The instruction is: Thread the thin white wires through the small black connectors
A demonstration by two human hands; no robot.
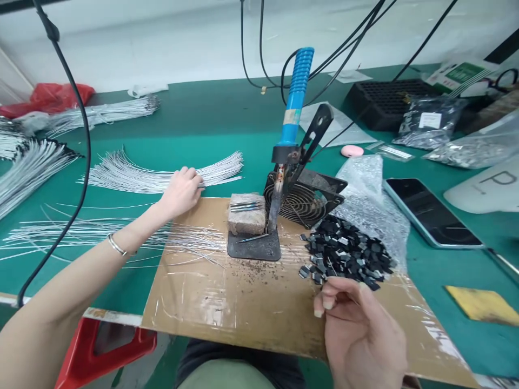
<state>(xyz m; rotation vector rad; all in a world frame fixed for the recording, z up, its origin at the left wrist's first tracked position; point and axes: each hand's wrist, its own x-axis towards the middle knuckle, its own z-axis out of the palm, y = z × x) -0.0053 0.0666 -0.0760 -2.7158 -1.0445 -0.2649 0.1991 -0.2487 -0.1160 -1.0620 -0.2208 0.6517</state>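
My left hand (184, 189) is closed over a fanned bundle of thin white wires (141, 178), its fingertips on the wires near their right part. How many wires it pinches is hidden. My right hand (360, 324) is palm up at the near edge of a pile of small black connectors (351, 251), its fingers curled together. A thin sliver shows by the fingertips, too small to name. Between my hands, a blue-handled soldering iron (298, 89) stands tip down in a holder, beside a block (247, 216) with metal pieces on top.
Loose white wires (194, 237) lie across the cardboard sheet (267, 308) and green mat. A fan (306, 200) sits behind the iron. A phone (433, 210), bubble wrap (365, 189) and yellow sponge (482, 303) are at right. A black cable (83, 129) hangs at left.
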